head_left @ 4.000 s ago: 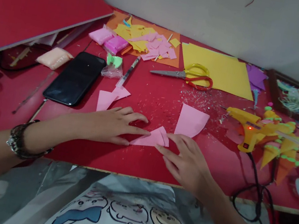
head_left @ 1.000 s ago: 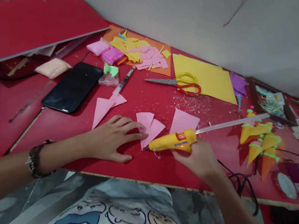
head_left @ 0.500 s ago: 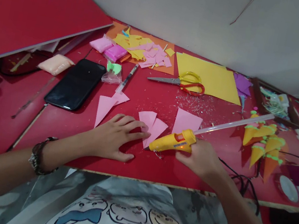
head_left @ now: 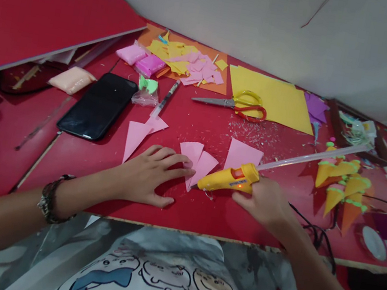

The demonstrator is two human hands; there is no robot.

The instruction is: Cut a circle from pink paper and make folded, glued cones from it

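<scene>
My left hand (head_left: 154,174) lies flat with spread fingers, its fingertips on two overlapping pink paper wedges (head_left: 205,164). In my right hand (head_left: 267,203) is a yellow hot glue gun (head_left: 228,177), its small light lit orange. A long clear glue stick (head_left: 311,158) sticks out of its back. The dark nozzle points left, at the lower part of the right wedge; whether it touches I cannot tell. Another pink paper piece (head_left: 244,155) lies behind the gun. More pink cut pieces (head_left: 136,137) lie behind my left hand.
Scissors (head_left: 223,103) lie at the back beside yellow paper sheets (head_left: 277,97) and paper scraps (head_left: 200,66). A black phone (head_left: 99,106), clay packets (head_left: 72,80) and a pen (head_left: 167,98) are left. Small paper cones (head_left: 334,195) and a cord (head_left: 320,235) are right.
My right hand has shifted the glue gun slightly to the right and away from me, nozzle along the wedge's edge. My left hand stays in place on the pink paper.
</scene>
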